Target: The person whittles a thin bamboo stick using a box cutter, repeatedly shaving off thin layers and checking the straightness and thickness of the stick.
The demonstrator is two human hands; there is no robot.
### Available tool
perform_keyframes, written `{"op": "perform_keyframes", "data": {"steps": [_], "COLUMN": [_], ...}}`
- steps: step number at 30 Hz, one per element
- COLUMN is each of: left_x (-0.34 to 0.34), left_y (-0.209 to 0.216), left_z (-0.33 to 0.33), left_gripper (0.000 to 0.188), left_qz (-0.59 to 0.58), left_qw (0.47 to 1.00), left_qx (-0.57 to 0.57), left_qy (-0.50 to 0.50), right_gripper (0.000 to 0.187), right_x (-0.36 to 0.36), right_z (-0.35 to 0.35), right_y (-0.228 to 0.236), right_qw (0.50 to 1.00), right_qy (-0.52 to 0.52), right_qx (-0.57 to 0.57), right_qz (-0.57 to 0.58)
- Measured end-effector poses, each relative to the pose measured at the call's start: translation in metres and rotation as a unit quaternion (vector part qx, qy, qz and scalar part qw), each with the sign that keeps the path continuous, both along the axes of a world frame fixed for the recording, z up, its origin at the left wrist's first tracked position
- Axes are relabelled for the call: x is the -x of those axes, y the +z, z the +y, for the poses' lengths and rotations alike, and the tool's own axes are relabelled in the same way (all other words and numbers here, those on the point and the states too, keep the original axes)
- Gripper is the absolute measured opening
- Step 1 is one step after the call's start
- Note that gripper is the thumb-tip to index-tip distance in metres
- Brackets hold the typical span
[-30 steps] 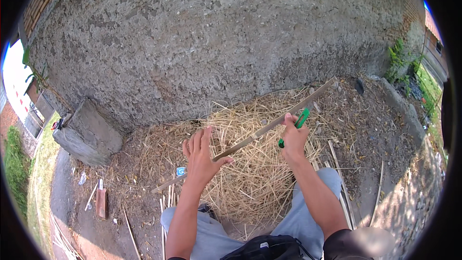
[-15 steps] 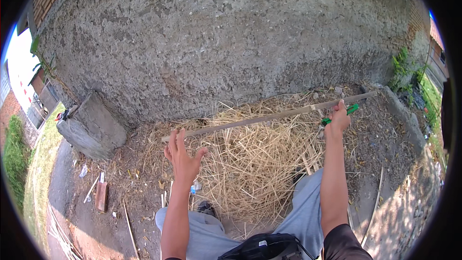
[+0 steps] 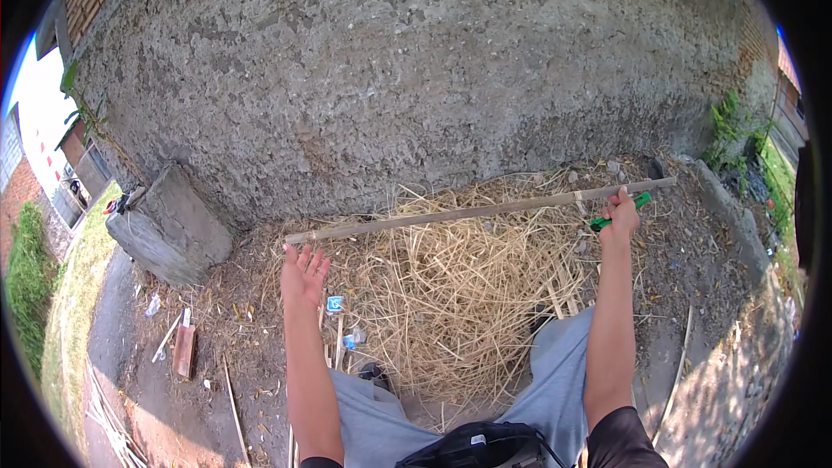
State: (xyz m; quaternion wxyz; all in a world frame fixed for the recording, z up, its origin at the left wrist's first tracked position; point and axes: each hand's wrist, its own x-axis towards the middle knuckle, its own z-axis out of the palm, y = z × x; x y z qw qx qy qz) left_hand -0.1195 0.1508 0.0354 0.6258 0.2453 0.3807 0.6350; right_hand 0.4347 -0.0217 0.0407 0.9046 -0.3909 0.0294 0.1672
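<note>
A long bamboo strip [image 3: 451, 217] spans left to right in front of me, above a heap of pale bamboo shavings [image 3: 459, 295]. My right hand [image 3: 620, 218] is closed round the strip near its right end. The same hand also holds a green utility knife [image 3: 641, 200], which sticks out on both sides of the fist. At the strip's left end, my left hand [image 3: 303, 276] is open, palm up and fingers spread. Its fingertips are just under that end; whether they touch it I cannot tell.
A rough grey wall [image 3: 416, 78] rises behind the heap. A concrete block [image 3: 169, 230] leans at the left, with a reddish-brown wooden piece [image 3: 185, 348] below it. More thin strips [image 3: 113, 420] lie at the lower left. A black bag [image 3: 481, 446] sits at my waist.
My left hand has moved left and turned palm up at the strip's end. The strip's left end has dropped slightly from view position; my right hand has shifted slightly right and down, still holding strip and knife.
</note>
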Motion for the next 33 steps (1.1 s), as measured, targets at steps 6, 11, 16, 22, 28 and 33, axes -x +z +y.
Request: {"op": "perform_keyframes", "data": {"steps": [6,11,16,22,28,33], "left_x": [0.008,0.009,0.012,0.013,0.011,0.009], "left_y": [-0.01,-0.008,-0.005,0.001,0.002,0.005], "left_z": [0.005,0.003,0.002,-0.005,-0.006,-0.009], "left_gripper": [0.036,0.029,0.03,0.028,0.021,0.019], "left_qz": [-0.026,-0.05,-0.044,-0.012,-0.051,-0.045], "left_qw": [0.999,0.998,0.998,1.0,0.997,0.997], "left_qx": [-0.035,-0.009,0.003,-0.015,-0.037,-0.052], "left_qy": [0.032,0.029,0.035,0.017,0.039,0.022], "right_gripper": [0.019,0.017,0.016,0.018,0.02,0.021], "right_x": [0.008,0.002,-0.001,-0.003,-0.002,-0.007], "right_z": [-0.002,-0.001,0.003,0.001,0.001,-0.001], "right_y": [0.004,0.0,-0.006,-0.008,-0.008,-0.012], "right_qw": [0.999,0.995,0.994,0.993,0.994,0.994], "right_qy": [0.038,0.083,0.092,0.068,0.054,0.051], "right_qx": [-0.005,-0.018,-0.012,-0.033,-0.035,-0.047], "right_qz": [0.027,0.052,0.063,0.086,0.094,0.089]}}
